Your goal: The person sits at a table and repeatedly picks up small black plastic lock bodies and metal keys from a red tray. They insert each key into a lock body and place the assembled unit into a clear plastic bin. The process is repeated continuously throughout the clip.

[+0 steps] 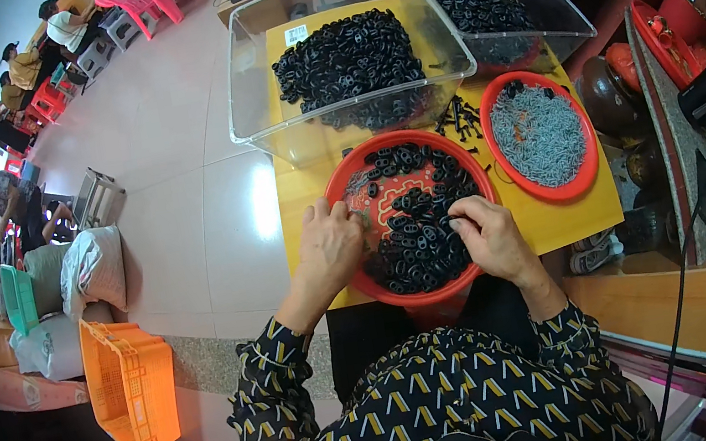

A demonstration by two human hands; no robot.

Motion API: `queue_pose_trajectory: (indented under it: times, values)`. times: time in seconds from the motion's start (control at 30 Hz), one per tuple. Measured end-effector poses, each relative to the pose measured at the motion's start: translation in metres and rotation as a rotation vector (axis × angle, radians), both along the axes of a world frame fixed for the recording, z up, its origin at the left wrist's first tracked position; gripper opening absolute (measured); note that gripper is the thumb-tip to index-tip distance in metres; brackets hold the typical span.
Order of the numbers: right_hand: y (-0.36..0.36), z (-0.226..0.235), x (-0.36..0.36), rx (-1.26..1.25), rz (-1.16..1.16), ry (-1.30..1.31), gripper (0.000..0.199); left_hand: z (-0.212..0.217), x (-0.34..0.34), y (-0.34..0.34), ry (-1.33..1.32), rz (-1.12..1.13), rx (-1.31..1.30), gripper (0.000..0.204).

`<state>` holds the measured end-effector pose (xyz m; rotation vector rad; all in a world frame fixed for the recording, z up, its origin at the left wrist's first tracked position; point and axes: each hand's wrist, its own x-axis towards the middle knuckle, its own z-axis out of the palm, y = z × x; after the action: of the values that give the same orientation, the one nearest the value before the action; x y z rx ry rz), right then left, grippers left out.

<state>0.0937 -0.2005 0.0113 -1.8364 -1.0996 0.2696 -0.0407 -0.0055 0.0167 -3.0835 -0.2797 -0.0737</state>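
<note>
In front of me, a round red tray [331,189] holds many small black oval pieces with holes [420,247], and its patterned bottom shows between them. My left hand [331,244] is at the tray's left rim, its fingers curled in and closed; their tips are mostly hidden, so what they hold cannot be made out. Over the tray's right side, my right hand [495,240] pinches one black oval piece [449,220] between thumb and forefinger. To the right, a second red tray [507,170] is full of small silver screws [540,135].
Behind the trays stand two clear plastic bins [249,89] of black pieces on a yellow surface [570,218]. Loose black screw-like parts [459,119] lie between bin and trays. An orange crate [131,380] and white sacks [94,266] are at left. Several people sit farther off.
</note>
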Motion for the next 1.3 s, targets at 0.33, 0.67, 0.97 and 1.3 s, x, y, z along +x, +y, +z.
queue_pose_trajectory:
  times: [0.33, 0.67, 0.97, 1.3]
  values:
    - [-0.01, -0.014, 0.001, 0.052, -0.034, -0.005, 0.014, -0.011, 0.012, -0.005, 0.03, -0.04, 0.041, 0.024]
    - [-0.007, -0.009, -0.001, 0.067, -0.062, 0.021, 0.013, -0.024, 0.002, -0.001, -0.194, -0.073, -0.093, 0.023]
    - [-0.01, -0.025, 0.004, 0.053, -0.102, 0.391, 0.009, -0.024, -0.001, -0.002, -0.467, -0.045, -0.299, 0.029]
    - [-0.005, -0.001, -0.013, 0.184, 0.0, 0.853, 0.008, -0.024, -0.006, -0.026, -0.627, 0.03, -0.632, 0.011]
